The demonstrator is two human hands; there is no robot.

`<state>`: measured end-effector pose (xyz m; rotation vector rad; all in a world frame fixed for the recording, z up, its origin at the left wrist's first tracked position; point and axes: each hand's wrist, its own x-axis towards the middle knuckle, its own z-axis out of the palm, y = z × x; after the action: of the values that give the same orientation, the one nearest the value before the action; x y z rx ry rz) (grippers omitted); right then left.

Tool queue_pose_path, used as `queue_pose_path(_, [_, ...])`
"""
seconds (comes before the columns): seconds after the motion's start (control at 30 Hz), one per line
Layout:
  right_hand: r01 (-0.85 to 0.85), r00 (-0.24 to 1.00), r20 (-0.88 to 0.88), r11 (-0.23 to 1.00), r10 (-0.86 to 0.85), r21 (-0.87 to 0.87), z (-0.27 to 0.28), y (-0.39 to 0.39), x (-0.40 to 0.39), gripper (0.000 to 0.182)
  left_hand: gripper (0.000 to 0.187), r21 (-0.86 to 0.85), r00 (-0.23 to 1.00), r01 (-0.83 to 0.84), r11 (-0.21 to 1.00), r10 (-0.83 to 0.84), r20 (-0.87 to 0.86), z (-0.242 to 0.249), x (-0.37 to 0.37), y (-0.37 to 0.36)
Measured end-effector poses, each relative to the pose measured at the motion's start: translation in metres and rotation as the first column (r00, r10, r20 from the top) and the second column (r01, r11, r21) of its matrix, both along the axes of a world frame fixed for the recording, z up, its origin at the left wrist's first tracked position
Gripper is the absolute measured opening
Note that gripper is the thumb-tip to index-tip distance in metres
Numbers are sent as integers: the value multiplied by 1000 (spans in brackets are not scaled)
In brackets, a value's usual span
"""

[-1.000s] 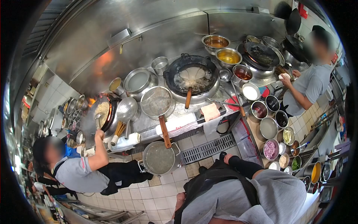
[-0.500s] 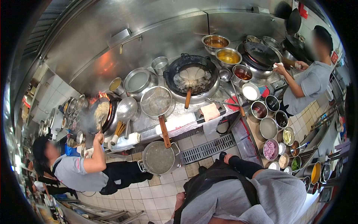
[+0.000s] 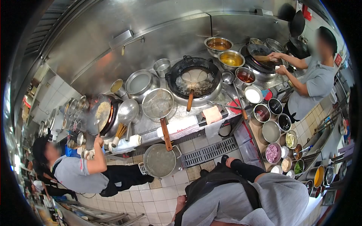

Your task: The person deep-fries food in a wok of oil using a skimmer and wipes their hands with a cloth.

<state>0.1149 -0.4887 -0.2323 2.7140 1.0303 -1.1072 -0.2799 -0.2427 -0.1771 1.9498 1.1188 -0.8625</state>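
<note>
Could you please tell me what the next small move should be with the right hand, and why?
I would probably reach the right hand toward the wooden handle, ready to shift it gently. It sticks out over the near rim of the central wok, toward you, with no hand on it, and the pale, foamy contents seem worth checking.

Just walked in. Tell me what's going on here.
The camera wearer's left hand is low beside the dark apron; the right hand seems low too, with nothing clearly held in either. At left, a co-worker has a long utensil in a wok of pale food. At right, another co-worker holds a wooden tool over a wok. Between them, a wooden-handled strainer rests untouched in the middle wok.
</note>
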Motion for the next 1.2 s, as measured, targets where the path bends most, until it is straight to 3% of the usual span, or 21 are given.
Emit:
queue_pose_path(0.2, [-9,1000,14,1000,9,4,-21,-2,1,28,32,42,999,0,999,-2,43,-18,-10,1])
queue_pose_path(0.3, [-127,992,7,991,128,-39,-61,-11,5,26,29,62,998,-16,998,12,64,-23,-15,3])
queue_pose_path(0.4, [-10,1000,-13,999,11,51,-31,-9,3,25,27,89,996,-26,996,19,85,-36,-23,3])
queue_pose_path(0.6, [20,999,27,989,-25,146,-22,-5,3,28,24,151,990,-56,987,35,136,-52,-31,3])
queue_pose_path(0.7, [-82,996,36,989,78,125,-15,-4,3,28,22,185,986,-74,980,44,160,-56,-30,2])
queue_pose_path(0.8, [88,996,-44,986,-83,140,-5,-3,4,29,21,211,982,-90,973,51,181,-62,-29,2])
queue_pose_path(1.2, [-74,997,4,994,74,81,-11,-2,5,31,17,273,969,-129,953,63,240,-77,-29,-1])
